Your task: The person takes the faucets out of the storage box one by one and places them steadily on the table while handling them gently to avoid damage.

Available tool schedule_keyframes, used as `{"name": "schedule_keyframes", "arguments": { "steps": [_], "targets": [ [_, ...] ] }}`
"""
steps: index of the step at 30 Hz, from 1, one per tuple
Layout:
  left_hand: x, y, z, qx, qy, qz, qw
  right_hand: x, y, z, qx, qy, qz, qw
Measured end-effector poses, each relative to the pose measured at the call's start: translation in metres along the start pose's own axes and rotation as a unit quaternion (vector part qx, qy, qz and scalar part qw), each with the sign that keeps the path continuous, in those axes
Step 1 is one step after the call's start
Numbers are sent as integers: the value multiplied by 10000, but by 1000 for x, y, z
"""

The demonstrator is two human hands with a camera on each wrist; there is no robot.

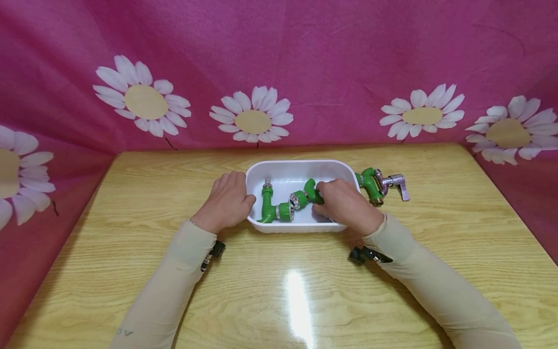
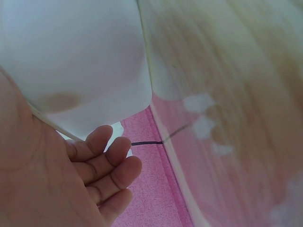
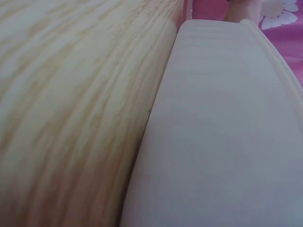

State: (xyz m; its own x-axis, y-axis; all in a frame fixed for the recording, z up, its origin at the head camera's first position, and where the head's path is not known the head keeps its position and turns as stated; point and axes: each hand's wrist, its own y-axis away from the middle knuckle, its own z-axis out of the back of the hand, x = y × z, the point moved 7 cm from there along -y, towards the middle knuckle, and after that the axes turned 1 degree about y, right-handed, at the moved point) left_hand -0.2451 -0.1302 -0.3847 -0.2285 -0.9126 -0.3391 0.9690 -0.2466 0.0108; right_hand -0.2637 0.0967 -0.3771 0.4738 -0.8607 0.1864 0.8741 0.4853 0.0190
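Note:
A white plastic tub (image 1: pixel 301 227) stands on the table. My left hand (image 1: pixel 226 201) holds its left rim, the thumb over the edge and the fingers outside; in the left wrist view those fingers (image 2: pixel 120 175) are bent beside the tub's wall (image 2: pixel 94 42). Inside on the left lies a green tap (image 1: pixel 269 206) with silvery ends. My right hand (image 1: pixel 346 203) reaches over the right side into the tub and grips a second green tap (image 1: pixel 311 194), whose far part the hand hides. Only the tub's outer side (image 3: pixel 213 118) shows in the right wrist view.
Just right of the tub, another green tap (image 1: pixel 372 186) with a shiny lever handle (image 1: pixel 398 183) lies on the wooden table (image 1: pixel 279 286). A pink cloth (image 1: pixel 331 72) with white daisies hangs behind and at the sides.

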Motion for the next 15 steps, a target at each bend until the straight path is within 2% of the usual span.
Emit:
{"name": "schedule_keyframes", "arguments": {
  "steps": [6,15],
  "targets": [
    [-1,0,1,51,6,16,10000,-1,0,0,89,-3,-78,9999],
    [-1,0,0,112,15,46,9999,2,1,3,-112,-49,95,9999]
  ]
}}
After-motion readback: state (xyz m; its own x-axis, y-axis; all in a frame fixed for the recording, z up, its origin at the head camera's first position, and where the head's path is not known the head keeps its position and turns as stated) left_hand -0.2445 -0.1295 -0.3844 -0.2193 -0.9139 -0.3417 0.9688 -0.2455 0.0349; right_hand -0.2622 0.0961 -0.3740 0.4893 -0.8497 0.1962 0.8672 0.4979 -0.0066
